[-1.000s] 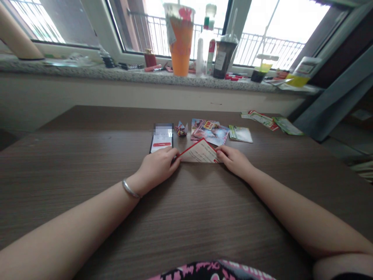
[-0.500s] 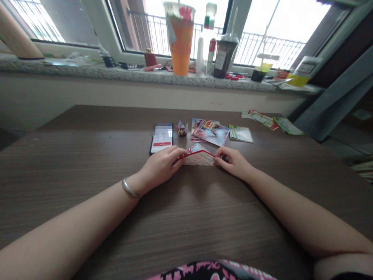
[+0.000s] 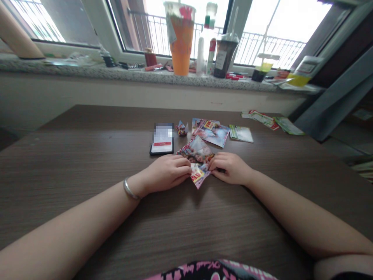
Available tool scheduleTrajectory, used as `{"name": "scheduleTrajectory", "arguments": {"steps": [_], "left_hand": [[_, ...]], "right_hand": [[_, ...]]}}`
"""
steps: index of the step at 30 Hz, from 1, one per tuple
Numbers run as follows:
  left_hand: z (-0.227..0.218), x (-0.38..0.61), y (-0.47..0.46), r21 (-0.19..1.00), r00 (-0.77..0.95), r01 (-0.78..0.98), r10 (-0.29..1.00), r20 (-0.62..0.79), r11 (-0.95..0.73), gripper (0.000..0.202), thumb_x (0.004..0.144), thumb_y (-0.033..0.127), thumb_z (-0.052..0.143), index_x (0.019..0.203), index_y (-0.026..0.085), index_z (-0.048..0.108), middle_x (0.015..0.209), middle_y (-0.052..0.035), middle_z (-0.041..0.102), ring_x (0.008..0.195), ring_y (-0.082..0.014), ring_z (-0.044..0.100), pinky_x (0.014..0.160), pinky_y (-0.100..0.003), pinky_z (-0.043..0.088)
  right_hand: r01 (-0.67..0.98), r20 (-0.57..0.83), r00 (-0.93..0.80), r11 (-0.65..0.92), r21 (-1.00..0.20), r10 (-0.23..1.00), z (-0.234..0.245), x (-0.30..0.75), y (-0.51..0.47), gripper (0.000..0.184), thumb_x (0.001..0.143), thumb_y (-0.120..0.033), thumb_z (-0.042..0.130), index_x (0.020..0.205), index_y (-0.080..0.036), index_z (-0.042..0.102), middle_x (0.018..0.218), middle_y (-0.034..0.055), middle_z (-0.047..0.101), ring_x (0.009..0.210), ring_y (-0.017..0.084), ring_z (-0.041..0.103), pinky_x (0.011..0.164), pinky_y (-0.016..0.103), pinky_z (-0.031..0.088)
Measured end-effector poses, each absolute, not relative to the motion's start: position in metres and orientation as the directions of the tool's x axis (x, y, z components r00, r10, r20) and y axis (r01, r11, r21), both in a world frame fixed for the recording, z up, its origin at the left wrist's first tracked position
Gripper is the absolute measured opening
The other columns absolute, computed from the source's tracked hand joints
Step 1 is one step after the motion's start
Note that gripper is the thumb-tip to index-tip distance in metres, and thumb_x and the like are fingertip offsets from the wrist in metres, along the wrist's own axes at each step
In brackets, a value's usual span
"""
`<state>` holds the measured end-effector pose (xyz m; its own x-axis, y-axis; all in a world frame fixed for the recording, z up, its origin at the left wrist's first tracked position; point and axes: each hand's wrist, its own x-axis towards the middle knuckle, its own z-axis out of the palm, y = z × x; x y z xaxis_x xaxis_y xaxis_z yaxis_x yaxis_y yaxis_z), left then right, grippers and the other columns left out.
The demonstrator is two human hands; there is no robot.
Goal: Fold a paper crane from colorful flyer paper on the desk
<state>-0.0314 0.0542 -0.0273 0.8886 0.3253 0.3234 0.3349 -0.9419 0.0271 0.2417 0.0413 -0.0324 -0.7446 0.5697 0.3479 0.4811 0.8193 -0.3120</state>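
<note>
A colourful printed sheet of paper [image 3: 198, 149] lies in front of me, one corner pointing away and another, with a yellow patch and red digits, pointing toward me. My left hand [image 3: 171, 171], a silver bangle on its wrist, pinches the sheet's left side. On the right side, my right hand [image 3: 229, 167] grips it with curled fingers. Just beyond the sheet sits a small folded paper piece [image 3: 182, 128]. Left of that lies a phone [image 3: 162, 140] with a lit screen.
Behind the sheet is a stack of printed papers [image 3: 215, 134], with a smaller pale stack [image 3: 241, 134] beside it. Green and red cards [image 3: 264, 119] lie at the table's far right. Cups, including a tall orange one [image 3: 181, 46], and bottles line the granite windowsill [image 3: 140, 74].
The sheet, earlier showing a pale side with a red-edged peak, now shows its printed face and a corner toward me. Both hands have come slightly nearer my body and closer together.
</note>
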Motion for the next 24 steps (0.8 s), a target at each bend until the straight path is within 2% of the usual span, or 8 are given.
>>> {"name": "scheduleTrajectory", "arguments": {"steps": [5,9,16,24], "left_hand": [[-0.0249,-0.0306,0.0533,0.051,0.908,0.305,0.307,0.287,-0.951,0.02,0.095,0.024,0.045,0.096,0.019,0.065,0.098,-0.0068,0.067,0.089,-0.0181,0.06,0.082,-0.032,0.049],[-0.0236,-0.0305,0.0526,0.093,0.904,0.298,0.312,0.292,-0.95,0.018,0.091,0.022,0.049,0.098,0.019,0.065,0.101,-0.0083,0.066,0.093,-0.0196,0.06,0.084,-0.033,0.049],[-0.0208,-0.0299,0.051,0.138,0.901,0.283,0.312,0.3,-0.949,0.02,0.088,0.025,0.055,0.105,0.02,0.065,0.107,-0.0092,0.065,0.096,-0.0211,0.059,0.086,-0.035,0.049],[-0.0214,-0.0286,0.051,0.097,0.905,0.288,0.304,0.297,-0.953,0.021,0.09,0.023,0.053,0.107,0.021,0.064,0.104,-0.0081,0.065,0.094,-0.0207,0.059,0.085,-0.035,0.049]], "right_hand": [[0.489,0.309,-0.782,0.84,-0.233,0.541,-0.0299,0.2414,0.0403,0.01,0.085,-0.02,0.056,0.087,-0.021,0.065,0.095,0.0054,0.071,0.09,0.018,0.063,0.08,0.032,0.05],[0.464,0.3,-0.812,0.866,-0.189,0.501,-0.0287,0.242,0.0402,0.013,0.087,-0.029,0.057,0.09,-0.021,0.067,0.097,0.0062,0.07,0.092,0.019,0.061,0.081,0.033,0.05],[0.436,0.279,-0.842,0.887,-0.152,0.462,-0.0298,0.241,0.0402,0.019,0.091,-0.033,0.054,0.095,-0.021,0.068,0.101,0.0062,0.07,0.093,0.019,0.06,0.081,0.033,0.049],[0.441,0.283,-0.843,0.889,-0.126,0.458,-0.0299,0.2398,0.0402,0.018,0.091,-0.032,0.053,0.093,-0.023,0.069,0.099,0.0061,0.069,0.092,0.019,0.06,0.08,0.033,0.048]]}}
